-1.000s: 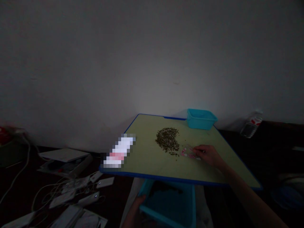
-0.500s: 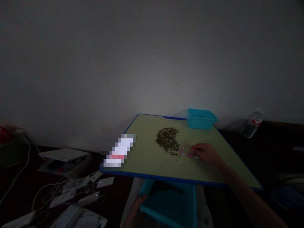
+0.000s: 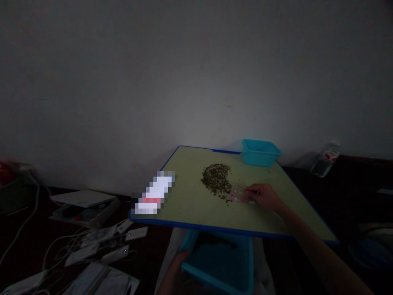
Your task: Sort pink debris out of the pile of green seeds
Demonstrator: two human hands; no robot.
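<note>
On the pale green tabletop (image 3: 196, 211) lies a heap of small dark grains (image 3: 215, 179), with a few loose ones at its lower right edge. My right hand (image 3: 263, 196) is closed on a thin pink-and-white patterned card (image 3: 238, 196), partly see-through, whose left edge meets the heap's near right side. Below the table's front edge a blue plastic bin (image 3: 219, 262) rests over my lap, with some dark matter at its far side. My left hand (image 3: 179, 259) grips that bin by its left rim; most of its fingers are hidden.
A second blue bin (image 3: 260, 153) stands at the table's far right corner. A blurred-out bright phone-like screen (image 3: 155, 194) is at the left edge. To the left lie power strips and cables (image 3: 113, 254) and a white box (image 3: 86, 203). A plastic bottle (image 3: 326, 160) is at right.
My right hand and the card have shifted slightly left, closer to the heap's lower right edge. The left hand keeps its hold on the bin.
</note>
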